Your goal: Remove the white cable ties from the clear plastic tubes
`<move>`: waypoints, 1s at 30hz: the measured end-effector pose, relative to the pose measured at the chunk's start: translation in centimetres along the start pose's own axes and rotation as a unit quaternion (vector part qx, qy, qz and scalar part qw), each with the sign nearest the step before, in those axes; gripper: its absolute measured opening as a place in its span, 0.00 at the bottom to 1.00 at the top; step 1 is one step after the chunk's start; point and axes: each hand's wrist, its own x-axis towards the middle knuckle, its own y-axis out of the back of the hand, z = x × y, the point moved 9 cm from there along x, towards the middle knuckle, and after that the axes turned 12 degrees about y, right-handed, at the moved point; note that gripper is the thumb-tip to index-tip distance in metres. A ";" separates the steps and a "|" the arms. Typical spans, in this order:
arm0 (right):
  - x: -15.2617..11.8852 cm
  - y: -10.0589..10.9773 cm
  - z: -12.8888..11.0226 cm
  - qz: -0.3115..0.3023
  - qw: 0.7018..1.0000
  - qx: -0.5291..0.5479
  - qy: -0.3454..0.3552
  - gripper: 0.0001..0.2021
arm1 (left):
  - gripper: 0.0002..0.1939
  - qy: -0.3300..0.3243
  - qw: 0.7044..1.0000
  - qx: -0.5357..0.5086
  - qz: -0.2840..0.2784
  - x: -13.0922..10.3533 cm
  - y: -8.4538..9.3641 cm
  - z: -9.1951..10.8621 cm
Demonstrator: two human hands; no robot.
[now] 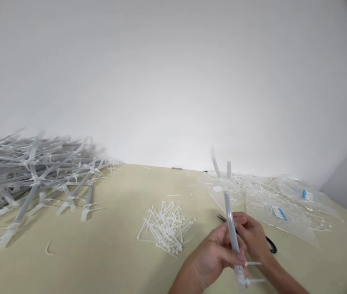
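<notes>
left hand (214,255) + right hand (253,234): both grip translucent tube bundle (233,237) | small white zip ties (167,226): loose heap, matte table (100,253)

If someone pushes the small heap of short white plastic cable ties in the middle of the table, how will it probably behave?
The small heap of short white plastic cable ties would probably scatter instead of sliding as one, since the ties lie loose and crisscrossed. They look thin, so likely very light. On the smooth beige table they may slip easily.

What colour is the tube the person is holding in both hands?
Translucent grey-white tube, held by the left hand and right hand; the head view shows it.
</notes>
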 end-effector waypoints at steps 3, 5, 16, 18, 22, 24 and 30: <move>0.4 2.4 1.0 0.031 0.999 0.019 -0.032 0.11 | 0.40 0.011 0.999 0.026 0.028 0.2 0.3 0.1; 0.2 3.4 1.7 0.054 0.996 0.041 -0.052 0.11 | 0.39 0.023 0.998 0.041 0.046 0.3 0.6 0.0; -1.4 0.9 2.0 -0.028 0.987 0.140 -0.075 0.07 | 0.43 0.022 0.993 0.100 0.059 0.1 1.7 0.1; -1.6 0.8 1.9 -0.027 0.982 0.166 -0.086 0.06 | 0.41 0.014 0.991 0.100 0.087 0.2 2.2 0.4; -1.9 0.7 2.3 -0.025 0.966 0.227 -0.120 0.05 | 0.38 -0.004 0.981 0.096 0.169 0.1 3.5 0.8; -2.0 0.6 2.5 -0.028 0.957 0.257 -0.135 0.06 | 0.38 -0.006 0.977 0.085 0.195 0.1 3.8 0.9; -1.8 0.9 2.7 -0.014 0.960 0.240 -0.142 0.08 | 0.27 0.002 0.974 0.034 0.225 0.2 4.6 0.8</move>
